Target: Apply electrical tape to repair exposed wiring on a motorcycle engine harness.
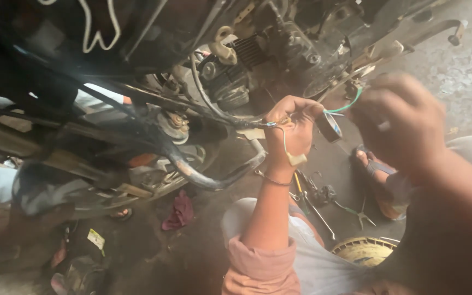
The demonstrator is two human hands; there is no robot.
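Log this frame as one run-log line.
left hand: pinches wire bundle | right hand: blurred, by tape roll | green wire between | motorcycle engine behind

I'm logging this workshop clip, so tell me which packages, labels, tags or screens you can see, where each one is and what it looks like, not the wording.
Small card or packet: lies on the dirty floor at lower left, near a maroon rag; rectangular, white and yellow-green, print too small to tell.
Pale tag or connector: hangs on a green wire below the left hand; small, cream, blocky.
No screens or signs in view.
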